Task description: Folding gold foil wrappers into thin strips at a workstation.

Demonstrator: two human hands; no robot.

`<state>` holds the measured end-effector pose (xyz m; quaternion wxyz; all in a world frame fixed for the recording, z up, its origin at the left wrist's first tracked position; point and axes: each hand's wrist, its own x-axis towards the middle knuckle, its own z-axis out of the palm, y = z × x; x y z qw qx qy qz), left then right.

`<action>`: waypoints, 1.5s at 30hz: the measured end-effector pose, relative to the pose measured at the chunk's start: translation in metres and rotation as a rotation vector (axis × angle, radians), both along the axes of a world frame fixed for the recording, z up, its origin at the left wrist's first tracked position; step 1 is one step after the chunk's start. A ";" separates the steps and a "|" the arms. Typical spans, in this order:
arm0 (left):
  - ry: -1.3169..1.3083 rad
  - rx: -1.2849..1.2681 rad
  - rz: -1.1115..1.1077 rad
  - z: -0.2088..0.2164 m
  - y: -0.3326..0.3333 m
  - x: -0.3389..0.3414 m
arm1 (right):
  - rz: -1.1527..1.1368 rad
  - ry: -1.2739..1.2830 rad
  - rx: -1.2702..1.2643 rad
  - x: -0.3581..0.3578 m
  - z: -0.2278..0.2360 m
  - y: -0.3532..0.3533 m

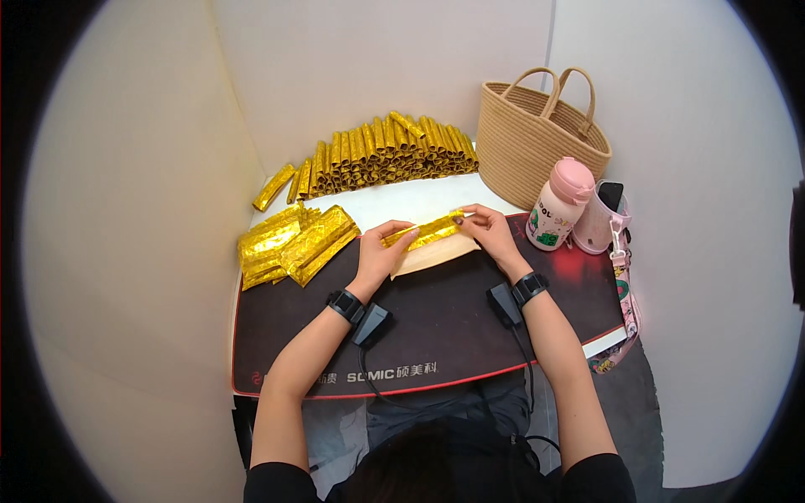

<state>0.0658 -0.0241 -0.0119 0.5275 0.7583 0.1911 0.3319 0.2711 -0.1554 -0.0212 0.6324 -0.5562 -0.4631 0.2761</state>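
A sheet of gold foil paper [437, 252] lies over the black mat, its plain beige side toward me and a gold folded or rolled strip along its far edge. My left hand [386, 245] pinches the left end of that strip between thumb and fingers. At the other end, my right hand [486, 232] grips the strip the same way, thumb near the gold edge. To the left rests a loose stack of flat gold sheets [289, 247]. Beyond my hands, many rolled gold paper tubes [377, 159] are piled in a mound on the white tabletop.
At the back right stands a woven tan basket [528, 134] with two handles. Before it are a white bottle with a pink lid [558, 205] and a pink pouch [599, 222] holding a dark phone-like object. A patterned strap [625, 293] hangs over the table's right edge. Walls enclose the table.
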 end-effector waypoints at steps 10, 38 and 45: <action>-0.138 -0.182 0.175 -0.001 0.005 -0.005 | 0.253 0.250 -0.040 -0.014 0.028 -0.014; 0.129 -0.114 -0.202 0.003 -0.004 -0.003 | -0.081 0.236 -0.082 -0.007 0.013 -0.005; 0.020 -0.279 -0.258 0.004 -0.006 -0.004 | 0.113 0.099 -0.187 -0.019 0.014 -0.004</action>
